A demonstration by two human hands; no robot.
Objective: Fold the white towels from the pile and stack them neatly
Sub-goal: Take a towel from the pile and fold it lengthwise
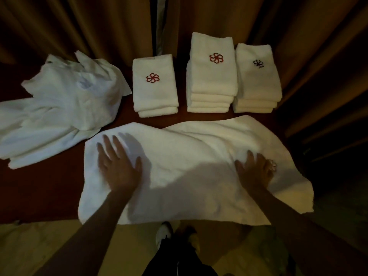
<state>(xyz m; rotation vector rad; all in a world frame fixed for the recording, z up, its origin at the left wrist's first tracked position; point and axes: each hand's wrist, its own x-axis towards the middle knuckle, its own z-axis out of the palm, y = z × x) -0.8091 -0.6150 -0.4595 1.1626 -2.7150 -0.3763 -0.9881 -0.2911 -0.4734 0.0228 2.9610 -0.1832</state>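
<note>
1. Brown curtains (pixel 298 26) hang behind the dark red bench (pixel 39 186).
2. One soft white towel (pixel 189 156) lies spread there, rumpled.
3. Left hand (pixel 117 166) presses it flat, fingers straight; right hand (pixel 254 170) rests on it, fingers relaxed.
</note>
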